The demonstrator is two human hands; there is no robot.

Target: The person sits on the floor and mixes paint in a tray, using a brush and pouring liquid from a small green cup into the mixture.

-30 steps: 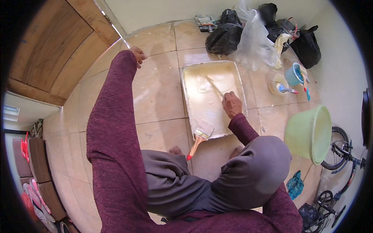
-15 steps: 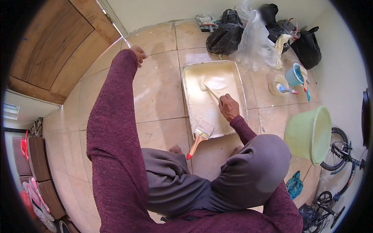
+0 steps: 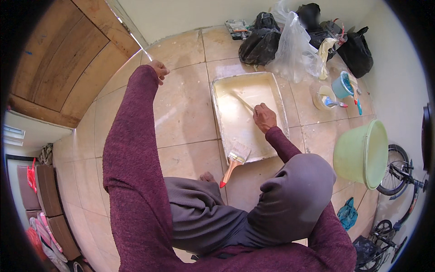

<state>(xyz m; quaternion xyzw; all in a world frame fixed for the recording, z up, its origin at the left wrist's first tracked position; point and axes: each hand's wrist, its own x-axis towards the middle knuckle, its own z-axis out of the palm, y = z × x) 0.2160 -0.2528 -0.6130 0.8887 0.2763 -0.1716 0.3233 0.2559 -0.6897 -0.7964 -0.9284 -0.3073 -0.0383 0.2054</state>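
My right hand (image 3: pixel 264 117) is closed around a thin, light-coloured stick (image 3: pixel 243 100) whose far end dips into cream-white paint. The paint lies in a large rectangular tray (image 3: pixel 284 119) with smeared rims, on the tiled floor between my feet. Across the tray's near left corner rests a paintbrush (image 3: pixel 233 162), bristles inside, its red-tipped wooden handle sticking out toward me. My left hand (image 3: pixel 159 71) hangs at the end of my outstretched arm, away from the tray, fingers loosely curled and partly apart, with nothing visible in it.
Black bags (image 3: pixel 259 46) and a clear plastic bag (image 3: pixel 295 52) lie beyond the tray. To the right stand a small tub with a brush (image 3: pixel 322 99), a blue pot (image 3: pixel 341 86), a green bucket (image 3: pixel 351 154) and a bicycle (image 3: pixel 401 174). A wooden door (image 3: pixel 63 54) is at left.
The stick has swung left within the tray, and the pale swirl on the paint has faded. My right hand has moved slightly up and left. My left hand has barely shifted.
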